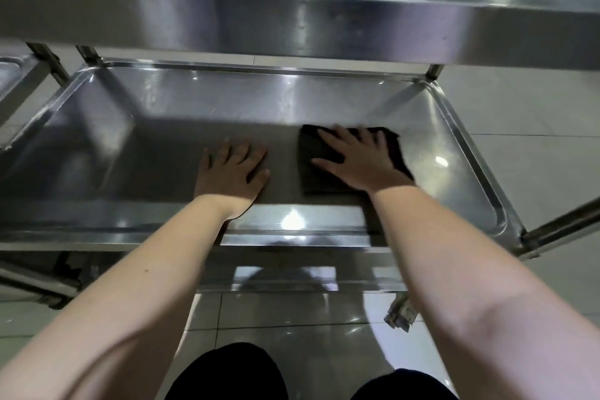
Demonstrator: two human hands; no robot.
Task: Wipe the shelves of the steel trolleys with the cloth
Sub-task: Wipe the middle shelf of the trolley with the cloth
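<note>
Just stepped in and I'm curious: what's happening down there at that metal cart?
A person is cleaning the lower shelf of a shiny steel trolley. Their right hand presses flat on a dark folded cloth lying on the shelf's right half. Their left hand rests flat on the bare steel beside it, holding nothing.

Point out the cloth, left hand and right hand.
cloth (pixel 316 180): head view, uncovered near-left part.
left hand (pixel 231 170): head view, back of hand.
right hand (pixel 362 164): head view, back of hand.
</note>
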